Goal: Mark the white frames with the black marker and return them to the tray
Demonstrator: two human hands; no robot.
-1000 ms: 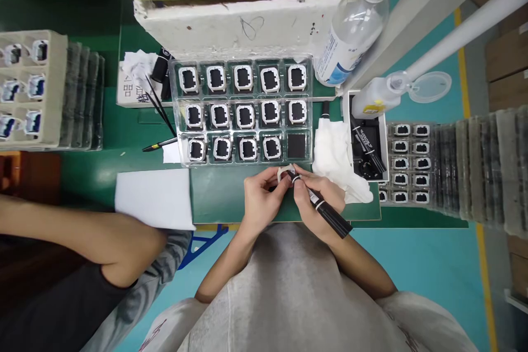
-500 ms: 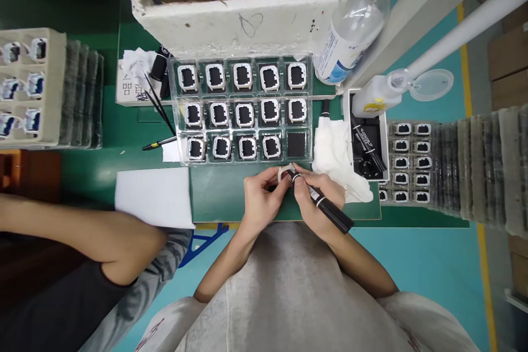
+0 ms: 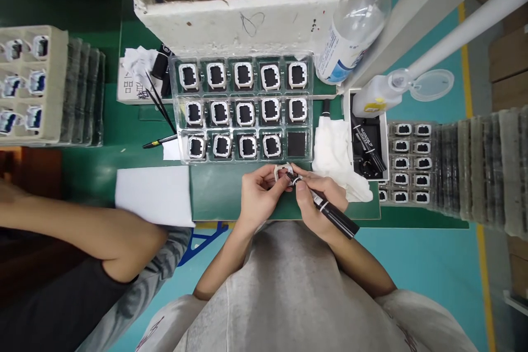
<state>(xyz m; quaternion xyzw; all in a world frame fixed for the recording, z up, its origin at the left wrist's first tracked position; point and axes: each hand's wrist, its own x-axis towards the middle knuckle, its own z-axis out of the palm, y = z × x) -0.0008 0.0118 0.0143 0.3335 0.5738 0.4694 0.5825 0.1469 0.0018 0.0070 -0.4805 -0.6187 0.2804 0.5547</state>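
Observation:
My left hand (image 3: 259, 193) pinches a small white frame (image 3: 282, 169) between thumb and fingers, just below the clear tray. In my right hand (image 3: 319, 201) is a black marker (image 3: 336, 219), its tip end up against the frame; whether the tip touches it is hidden by the fingers. The clear plastic tray (image 3: 243, 131) holds rows of white frames with dark middles, and its lower right pocket (image 3: 296, 144) has no white frame. A white cloth (image 3: 336, 159) lies right beside my right hand.
A small box (image 3: 385, 162) with markers, a squeeze bottle (image 3: 371, 100) and a tall bottle (image 3: 350, 33) stand at the right. Tweezers (image 3: 160, 104) and a white pad (image 3: 152, 197) lie left. Another person's arm (image 3: 94, 236) reaches in at lower left. Stacked trays (image 3: 454, 165) flank the right.
The white frame has turned to show more of its face and shifted slightly left with my left hand. The marker's back end has moved slightly down and right.

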